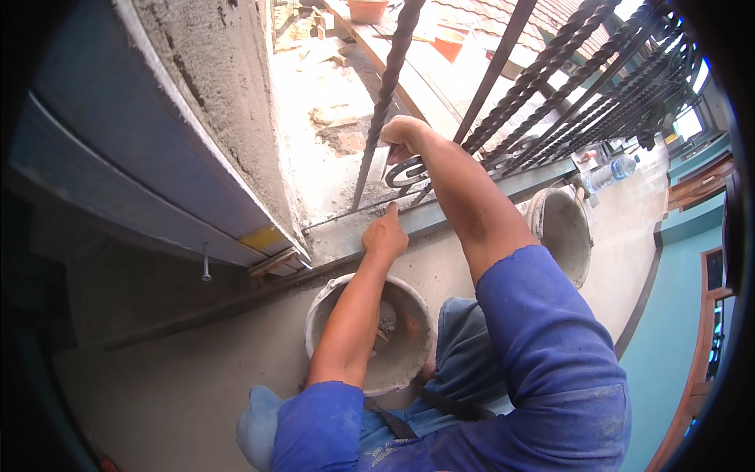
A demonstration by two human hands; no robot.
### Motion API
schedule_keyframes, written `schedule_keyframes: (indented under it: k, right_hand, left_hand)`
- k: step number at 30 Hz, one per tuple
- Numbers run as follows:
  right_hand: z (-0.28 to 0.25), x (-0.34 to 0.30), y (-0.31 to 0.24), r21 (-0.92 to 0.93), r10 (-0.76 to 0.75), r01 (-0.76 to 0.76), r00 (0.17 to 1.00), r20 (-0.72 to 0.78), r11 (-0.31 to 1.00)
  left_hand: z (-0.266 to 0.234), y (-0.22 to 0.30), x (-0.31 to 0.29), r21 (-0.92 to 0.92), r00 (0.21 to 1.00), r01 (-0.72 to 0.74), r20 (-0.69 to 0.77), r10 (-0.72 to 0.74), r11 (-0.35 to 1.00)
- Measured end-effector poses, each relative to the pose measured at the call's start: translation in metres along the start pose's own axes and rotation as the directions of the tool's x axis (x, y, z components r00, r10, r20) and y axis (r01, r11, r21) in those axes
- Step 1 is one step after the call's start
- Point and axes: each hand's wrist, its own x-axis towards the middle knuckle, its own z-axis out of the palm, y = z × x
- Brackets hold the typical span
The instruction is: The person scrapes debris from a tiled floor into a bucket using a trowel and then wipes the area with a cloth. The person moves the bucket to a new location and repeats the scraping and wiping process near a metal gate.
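My right hand (406,135) reaches past the twisted iron bars (387,94) and is closed, fingers curled down, above a scrolled piece of ironwork (406,175). A thin, pale edge shows below its fingers, too washed out by glare to name. Lower down, my left hand (385,234) rests by the bottom rail (344,216) of the grille, its index finger stretched toward the rail. Nothing shows in that hand; its other fingers are partly hidden. Under my left forearm stands a bucket (425,326) with some grey mortar (387,318) inside.
A second mortar-stained bucket (572,236) stands to the right, near a clear plastic bottle (621,167). On the left rise a rough plastered wall edge (228,86) and a grey-blue panel (118,102) with a bolt (206,263) sticking out. Outside are rubble and an orange bucket (448,43).
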Motion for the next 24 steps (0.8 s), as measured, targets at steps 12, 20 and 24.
schedule_keyframes:
  k: [12,20,24]
  right_hand:
    - [-0.024,-0.100,-0.034,-0.164,-0.382,0.362,0.694,-0.610,0.918]
    - [-0.012,-0.205,-0.010,-0.353,-0.700,0.634,0.452,-0.552,0.688]
    - [-0.007,-0.261,0.024,-0.367,-0.700,0.611,0.493,-0.516,0.701]
  left_hand:
    - [0.007,-0.013,0.008,0.048,0.999,-0.046,0.006,0.046,0.998]
    - [0.015,-0.003,0.001,0.320,0.986,-0.161,0.088,0.140,0.934]
    - [0.029,0.000,-0.009,0.404,0.958,-0.273,0.200,0.207,0.873]
